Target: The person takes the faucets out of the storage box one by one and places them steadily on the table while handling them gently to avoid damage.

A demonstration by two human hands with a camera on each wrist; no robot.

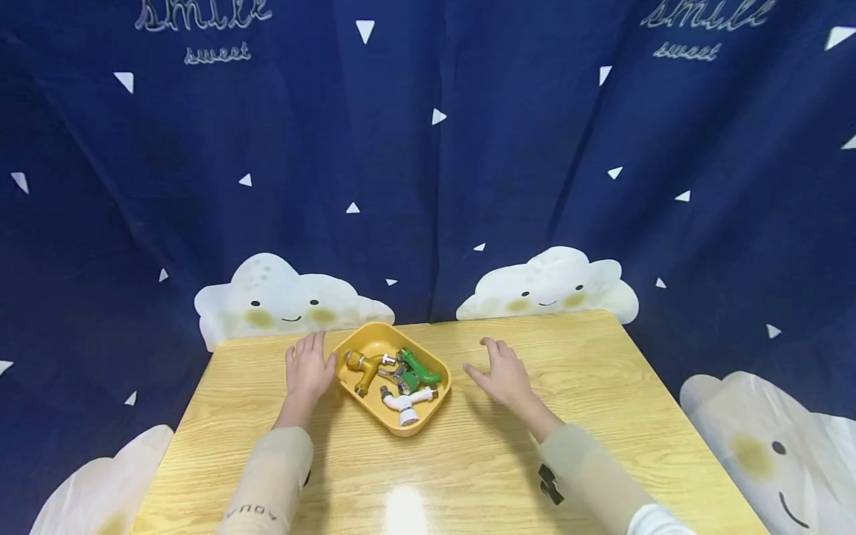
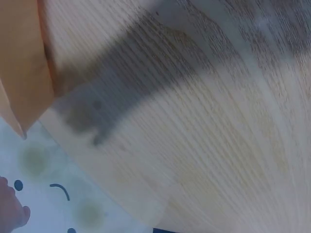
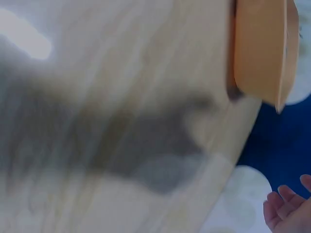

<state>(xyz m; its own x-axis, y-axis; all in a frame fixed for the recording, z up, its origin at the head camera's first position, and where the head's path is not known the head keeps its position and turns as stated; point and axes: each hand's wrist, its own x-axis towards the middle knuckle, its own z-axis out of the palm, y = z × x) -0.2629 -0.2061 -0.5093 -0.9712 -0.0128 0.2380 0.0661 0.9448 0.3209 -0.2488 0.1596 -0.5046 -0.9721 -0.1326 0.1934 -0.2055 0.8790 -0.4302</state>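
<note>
A yellow plastic basin [image 1: 371,413] sits on the table with several small taps inside. Among them are a mustard-yellow tap [image 1: 367,366], a green tap [image 1: 420,367] and a white tap [image 1: 405,402]. A green round part with metal [image 1: 407,382] lies between them, partly covered. My left hand [image 1: 310,371] is just left of the basin, thumb close to its rim, fingers loosely extended. To the basin's right, apart from it, my right hand [image 1: 506,377] hovers with relaxed, spread fingers and holds nothing. Each wrist view catches only part of the hand and the basin's outer wall [image 3: 257,53].
The light wooden table [image 1: 468,475] reaches back to a dark blue curtain [image 1: 401,148] printed with clouds and triangles. A dark device [image 1: 550,483] is strapped at my right wrist. Both arms cast shadows across the tabletop.
</note>
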